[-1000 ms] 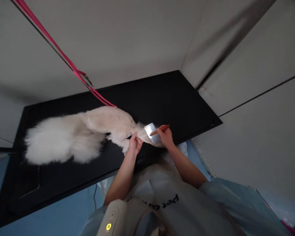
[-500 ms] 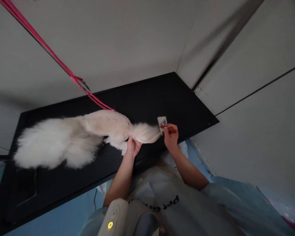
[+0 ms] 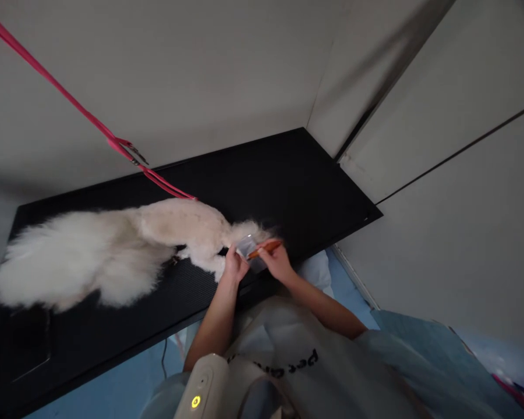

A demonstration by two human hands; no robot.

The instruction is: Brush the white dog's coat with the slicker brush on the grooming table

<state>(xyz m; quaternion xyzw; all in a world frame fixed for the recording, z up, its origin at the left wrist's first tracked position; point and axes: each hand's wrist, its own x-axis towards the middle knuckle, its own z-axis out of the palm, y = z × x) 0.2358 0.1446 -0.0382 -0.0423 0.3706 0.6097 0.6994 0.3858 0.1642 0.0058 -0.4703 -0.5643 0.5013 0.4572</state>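
Observation:
A white dog [image 3: 181,224] with a close-clipped body and long fluffy fur at the left end lies or stands along the black table. My left hand [image 3: 236,266] is closed around the base of its bushy tail [image 3: 240,231], fingers partly hidden in the fur. In my right hand [image 3: 278,262] is a slicker brush with an orange handle [image 3: 267,249]. Its pale square head [image 3: 245,244] is against the tail fur, close beside my left hand. Loose tail hair beyond the brush is blurred.
The black grooming table [image 3: 301,180] has a ribbed top and stands against grey walls [image 3: 227,70]. A pink leash [image 3: 82,110] with a metal clip runs from upper left down to the dog's back. A pale device with a yellow light [image 3: 201,387] hangs before my apron [image 3: 297,343].
The brush in my right hand has moved left from the tail's tip to near its base, and its head has turned. My left hand stays at the tail base. The view has shifted slightly.

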